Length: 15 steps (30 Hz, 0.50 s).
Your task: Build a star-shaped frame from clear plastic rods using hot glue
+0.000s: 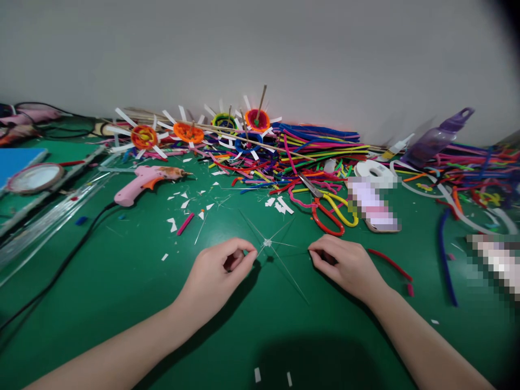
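A clear star-shaped piece of thin strands (267, 243) stands between my hands, several spokes spreading from a small lumpy hub. Its shadow falls just below the hub on the green table (227, 346). My left hand (223, 268) is closed, thumb and forefinger pinching one short spoke left of the hub. On the other side, my right hand (345, 265) is also closed in a pinch, its fingertips close to the end of the right spoke. Whatever lies between those right fingertips is too fine to make out.
A pink hot glue gun (142, 181) lies left, its black cord running forward. Scissors (329, 211), a phone (376, 206) and a white ribbon roll (374, 172) sit right. Colourful pipe cleaners (320, 138), woven flower-like pieces (189, 131) and a purple bottle (436, 138) line the wall.
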Available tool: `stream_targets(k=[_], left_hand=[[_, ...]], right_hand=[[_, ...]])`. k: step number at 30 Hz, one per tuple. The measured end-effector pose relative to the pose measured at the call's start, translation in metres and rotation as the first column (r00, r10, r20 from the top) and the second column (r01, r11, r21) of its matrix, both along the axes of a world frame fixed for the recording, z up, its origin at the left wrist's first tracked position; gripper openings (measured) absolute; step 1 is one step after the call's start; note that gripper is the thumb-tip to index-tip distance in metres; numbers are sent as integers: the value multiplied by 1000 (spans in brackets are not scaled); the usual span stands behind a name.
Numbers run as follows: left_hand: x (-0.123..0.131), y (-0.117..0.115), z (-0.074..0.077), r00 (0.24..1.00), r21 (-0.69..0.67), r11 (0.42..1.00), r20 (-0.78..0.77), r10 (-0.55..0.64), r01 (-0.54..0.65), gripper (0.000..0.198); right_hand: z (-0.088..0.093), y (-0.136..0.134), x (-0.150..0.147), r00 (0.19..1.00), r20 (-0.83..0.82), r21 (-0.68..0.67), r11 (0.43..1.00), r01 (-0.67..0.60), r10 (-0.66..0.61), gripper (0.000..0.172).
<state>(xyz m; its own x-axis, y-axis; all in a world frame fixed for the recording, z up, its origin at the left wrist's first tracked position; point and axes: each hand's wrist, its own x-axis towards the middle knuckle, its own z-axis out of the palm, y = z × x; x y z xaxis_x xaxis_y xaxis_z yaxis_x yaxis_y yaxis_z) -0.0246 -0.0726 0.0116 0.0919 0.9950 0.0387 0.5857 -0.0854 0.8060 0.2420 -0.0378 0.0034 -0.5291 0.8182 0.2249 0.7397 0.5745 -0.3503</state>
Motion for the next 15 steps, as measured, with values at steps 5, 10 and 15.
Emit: stream_targets(k=[5,10,15], left_hand=[[0,-1,-1,1000,-7,1000,20,-17,17,20],[1,0,2,999,-77,996,-5,-40,40,25],[1,-1,4,1000,-118,993,-8,-28,27,26]], right_hand=[[-1,0,0,1000,-9,15,1000,1,-1,11],[-3,0,0,1000,-23,38,999,9,-8,10],[-4,1,0,999,-32,30,999,22,-21,8]])
